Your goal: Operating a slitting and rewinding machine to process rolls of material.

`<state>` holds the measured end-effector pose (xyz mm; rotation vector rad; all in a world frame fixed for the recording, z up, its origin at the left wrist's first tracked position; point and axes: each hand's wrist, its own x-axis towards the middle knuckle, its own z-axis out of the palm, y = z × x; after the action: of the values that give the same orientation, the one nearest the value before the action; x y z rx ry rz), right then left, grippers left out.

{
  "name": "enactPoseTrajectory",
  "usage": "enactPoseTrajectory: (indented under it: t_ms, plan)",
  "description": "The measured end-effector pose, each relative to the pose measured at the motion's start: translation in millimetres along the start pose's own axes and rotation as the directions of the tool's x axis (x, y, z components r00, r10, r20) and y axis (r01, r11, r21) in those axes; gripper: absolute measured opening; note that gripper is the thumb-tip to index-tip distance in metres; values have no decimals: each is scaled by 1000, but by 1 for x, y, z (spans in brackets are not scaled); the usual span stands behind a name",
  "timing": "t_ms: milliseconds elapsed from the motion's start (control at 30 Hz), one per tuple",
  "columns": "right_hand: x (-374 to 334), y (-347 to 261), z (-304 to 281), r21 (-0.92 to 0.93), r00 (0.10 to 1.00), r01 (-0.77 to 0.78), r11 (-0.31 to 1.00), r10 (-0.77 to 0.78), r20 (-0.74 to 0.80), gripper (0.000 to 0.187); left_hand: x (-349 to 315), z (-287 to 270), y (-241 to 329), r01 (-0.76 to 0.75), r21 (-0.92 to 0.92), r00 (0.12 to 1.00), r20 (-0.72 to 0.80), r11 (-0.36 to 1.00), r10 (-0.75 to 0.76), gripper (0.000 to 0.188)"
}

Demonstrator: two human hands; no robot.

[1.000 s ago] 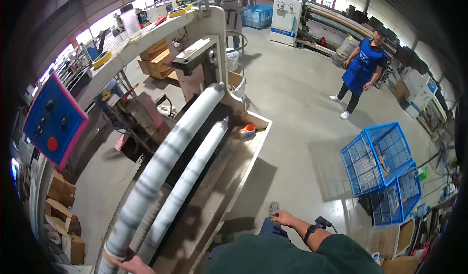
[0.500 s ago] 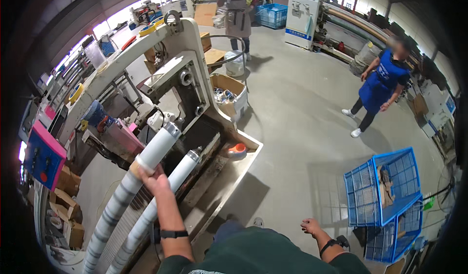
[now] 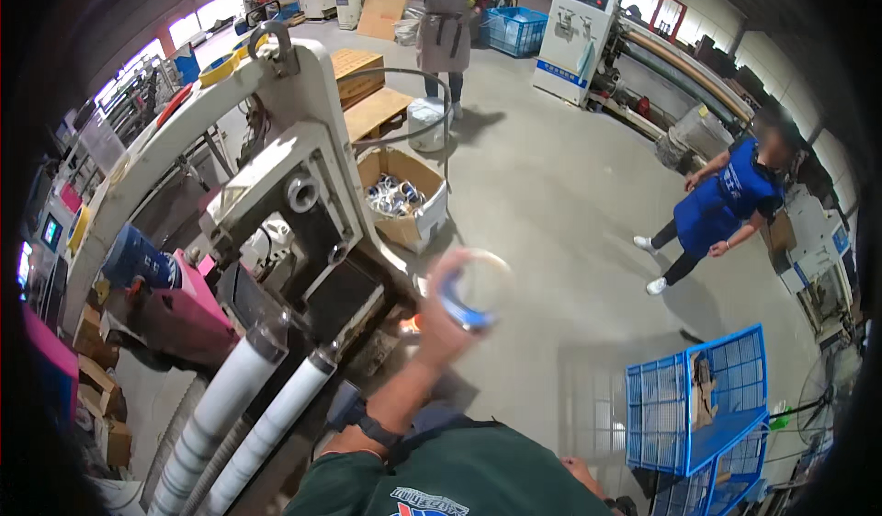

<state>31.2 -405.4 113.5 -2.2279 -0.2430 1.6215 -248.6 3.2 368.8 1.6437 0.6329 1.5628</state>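
My left hand (image 3: 445, 306) is raised in the middle, beyond the front of the machine, with its fingers closed round the side of a blue-and-white ring (image 3: 471, 317), like a tape core. Motion blurs both hand and ring. To the left, two white rollers (image 3: 220, 396) slant up toward the machine frame (image 3: 317, 102); my left hand is apart from them. Low at the right of my body, my right hand (image 3: 581, 472) is partly cut off by my dark green shirt, and its fingers are mostly hidden.
A cardboard box (image 3: 404, 226) of similar rings stands beyond the machine. Stacked blue crates (image 3: 657, 415) are at the right. One person in a blue apron (image 3: 712, 204) stands at the right, another in a grey apron (image 3: 446, 38) at the back. A blue bucket (image 3: 138, 263) sits left.
My left hand has left the thicker roller and swung right and up, now with the ring in it. My right hand has dropped toward the lower edge. The view has shifted.
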Motion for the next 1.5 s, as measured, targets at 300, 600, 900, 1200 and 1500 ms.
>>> enactPoseTrajectory:
  t_ms: [300,600,900,1200,1500]
  plan:
    - [36,-108,-8,-81,987,155,985,-158,-32,44,124,25,-91,-500,642,866,395,582,308,47]
    - [96,-147,-69,-30,993,85,996,-83,79,44,-123,-86,-178,523,656,821,-214,545,-529,55]
    - [156,-188,-59,-328,933,159,931,-33,358,48,-368,-81,18,911,398,386,-731,108,-563,40]
    - [165,-233,33,-259,890,320,911,-196,411,39,-196,-167,158,573,657,707,-699,491,110,31]
    - [127,-133,149,-430,903,280,858,-84,420,36,-202,-396,373,415,908,668,-345,55,659,34]
